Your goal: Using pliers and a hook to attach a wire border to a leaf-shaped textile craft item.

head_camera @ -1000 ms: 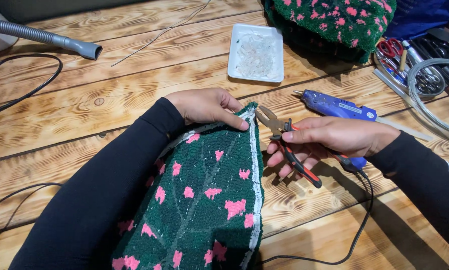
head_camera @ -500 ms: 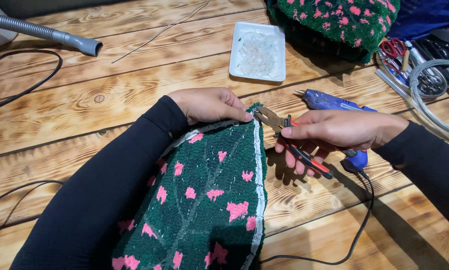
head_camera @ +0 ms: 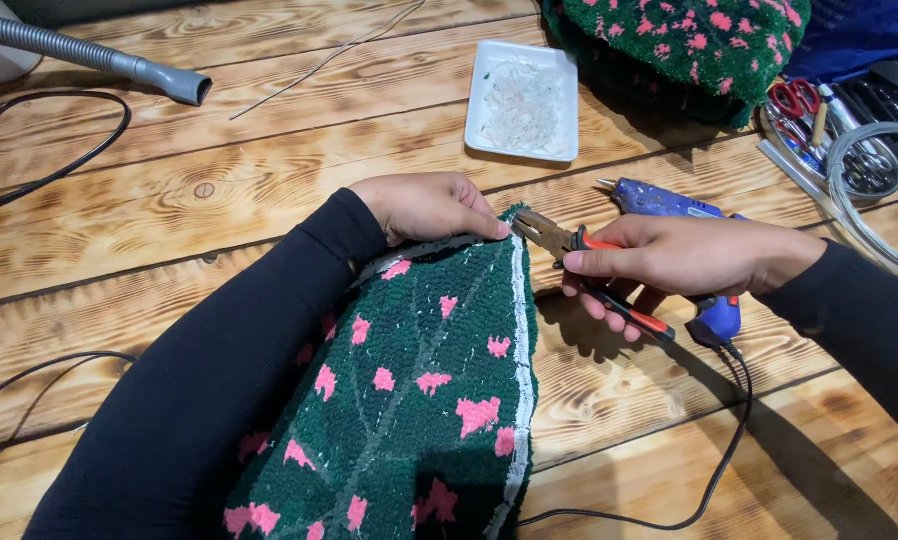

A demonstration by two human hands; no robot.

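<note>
The right hand, clamped on the pliers, had brought their tip from beside the rug piece to its top edge, where the left hand pinched it, so gripping work there looked begun.

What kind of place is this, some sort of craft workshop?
Most likely a handicraft workbench. A tufted green piece with pink spots lies on a plank table, the right hand holds pliers at its edge, and a blue glue gun lies close by.
</note>
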